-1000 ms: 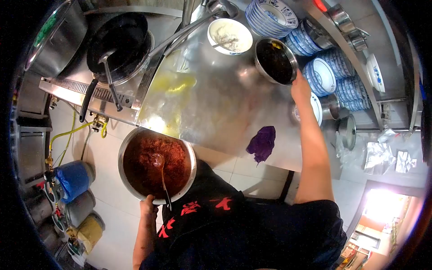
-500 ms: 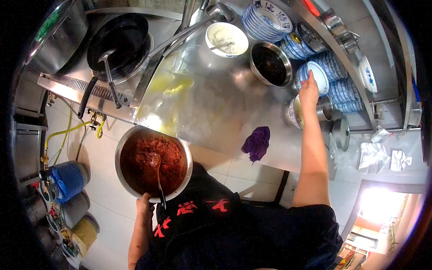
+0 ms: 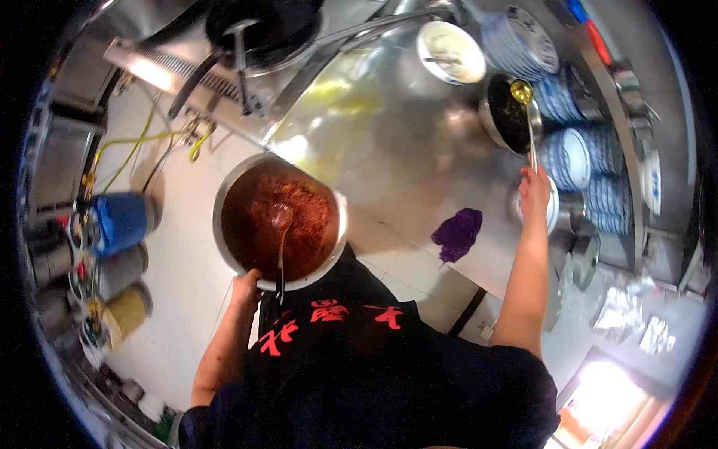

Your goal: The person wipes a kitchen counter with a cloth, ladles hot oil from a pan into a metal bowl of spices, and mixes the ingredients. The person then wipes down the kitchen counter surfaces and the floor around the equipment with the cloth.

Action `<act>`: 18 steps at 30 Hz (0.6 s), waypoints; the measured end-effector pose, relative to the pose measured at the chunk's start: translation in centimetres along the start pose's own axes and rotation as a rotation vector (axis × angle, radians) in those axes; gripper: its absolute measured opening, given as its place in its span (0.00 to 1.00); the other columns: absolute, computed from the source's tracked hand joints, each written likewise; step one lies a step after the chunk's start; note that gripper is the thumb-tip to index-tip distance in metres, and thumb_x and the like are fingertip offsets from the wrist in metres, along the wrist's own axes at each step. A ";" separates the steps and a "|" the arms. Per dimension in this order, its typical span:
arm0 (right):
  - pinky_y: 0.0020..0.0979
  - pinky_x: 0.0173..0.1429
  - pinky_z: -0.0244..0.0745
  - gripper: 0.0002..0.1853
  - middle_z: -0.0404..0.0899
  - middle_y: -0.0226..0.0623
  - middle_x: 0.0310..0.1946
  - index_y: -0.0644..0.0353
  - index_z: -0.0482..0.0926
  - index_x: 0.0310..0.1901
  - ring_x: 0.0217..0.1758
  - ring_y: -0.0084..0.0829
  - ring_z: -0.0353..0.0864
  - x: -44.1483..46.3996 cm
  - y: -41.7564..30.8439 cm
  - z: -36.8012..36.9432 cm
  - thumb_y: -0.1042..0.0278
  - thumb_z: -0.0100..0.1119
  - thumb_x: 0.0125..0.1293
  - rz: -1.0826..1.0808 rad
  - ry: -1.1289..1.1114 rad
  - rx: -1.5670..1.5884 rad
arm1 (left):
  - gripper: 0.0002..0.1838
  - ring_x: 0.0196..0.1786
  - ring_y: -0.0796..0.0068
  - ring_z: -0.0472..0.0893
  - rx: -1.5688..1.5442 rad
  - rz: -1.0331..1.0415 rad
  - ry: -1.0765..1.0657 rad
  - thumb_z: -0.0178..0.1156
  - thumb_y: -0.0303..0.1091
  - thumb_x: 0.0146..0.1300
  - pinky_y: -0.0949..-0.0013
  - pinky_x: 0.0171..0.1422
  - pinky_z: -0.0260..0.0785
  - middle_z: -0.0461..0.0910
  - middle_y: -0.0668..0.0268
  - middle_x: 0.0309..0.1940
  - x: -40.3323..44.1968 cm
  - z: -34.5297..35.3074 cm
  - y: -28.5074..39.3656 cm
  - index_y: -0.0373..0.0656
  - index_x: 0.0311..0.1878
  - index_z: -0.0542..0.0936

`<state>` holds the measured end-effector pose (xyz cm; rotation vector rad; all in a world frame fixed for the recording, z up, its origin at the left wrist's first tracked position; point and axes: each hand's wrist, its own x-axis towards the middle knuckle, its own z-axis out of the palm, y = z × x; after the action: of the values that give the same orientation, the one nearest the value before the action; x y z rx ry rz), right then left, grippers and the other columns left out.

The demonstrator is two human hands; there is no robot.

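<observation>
- Lg steel pot: round, mouth up, off front edge of counter, by its near-L corner; holds chunky red-brn mix.
- Pot ladle: scoop down in mix, blk-ended handle leaning over pot's near rim.
- Sm ladle: thin metal handle, scoop shiny yellow inside, above steel bowl.
- Steel bowl: upright on counter twd far-R corner, dk contents.

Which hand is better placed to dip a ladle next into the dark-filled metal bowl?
Probably the right hand: it holds a ladle at the metal bowl; the left hand grips the large pot.
</observation>
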<state>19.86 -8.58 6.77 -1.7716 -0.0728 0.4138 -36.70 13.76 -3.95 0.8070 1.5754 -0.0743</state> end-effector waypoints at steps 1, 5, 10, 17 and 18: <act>0.15 0.15 0.48 0.19 0.70 0.28 0.24 0.56 0.69 0.55 0.14 0.12 0.55 -2.2 0.1 1.6 0.76 0.44 0.61 0.064 -0.079 0.073 | 0.15 0.09 0.75 0.63 -0.038 0.016 0.030 0.51 0.44 0.52 0.71 0.09 0.52 0.67 0.64 0.13 0.5 0.2 -0.5 0.39 0.29 0.70; 0.16 0.16 0.51 0.17 0.69 0.27 0.23 0.60 0.69 0.54 0.15 0.13 0.56 -10.4 3.0 7.0 0.73 0.46 0.63 0.294 -0.409 0.189 | 0.13 0.09 0.77 0.61 -0.092 0.025 0.080 0.52 0.40 0.50 0.72 0.10 0.51 0.67 0.65 0.13 -0.5 0.6 0.5 0.38 0.25 0.71; 0.22 0.21 0.60 0.16 0.72 0.32 0.24 0.58 0.70 0.55 0.16 0.21 0.64 -18.6 9.6 12.9 0.73 0.45 0.65 -0.195 -0.652 -0.410 | 0.15 0.19 0.73 0.69 -0.094 0.015 0.043 0.51 0.35 0.50 0.71 0.19 0.59 0.73 0.63 0.21 1.6 0.2 -1.6 0.33 0.37 0.73; 0.31 0.33 0.70 0.15 0.74 0.41 0.25 0.60 0.71 0.51 0.28 0.38 0.75 -21.1 11.5 16.4 0.73 0.46 0.62 -0.794 -0.745 -0.750 | 0.13 0.15 0.75 0.65 -0.171 0.027 0.060 0.52 0.33 0.49 0.71 0.15 0.56 0.70 0.65 0.20 0.9 0.4 -0.5 0.35 0.36 0.71; 0.31 0.33 0.70 0.15 0.74 0.40 0.24 0.60 0.71 0.51 0.27 0.36 0.74 -20.5 11.3 16.3 0.72 0.46 0.62 -0.604 -0.746 -0.728 | 0.12 0.14 0.77 0.63 -0.188 0.004 0.038 0.51 0.31 0.49 0.73 0.13 0.54 0.69 0.66 0.20 0.5 0.5 -0.3 0.37 0.38 0.69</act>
<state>-6.30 -1.72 -2.19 -2.0656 -1.3956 0.6224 -36.46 13.50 -4.57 0.6675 1.5896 0.0911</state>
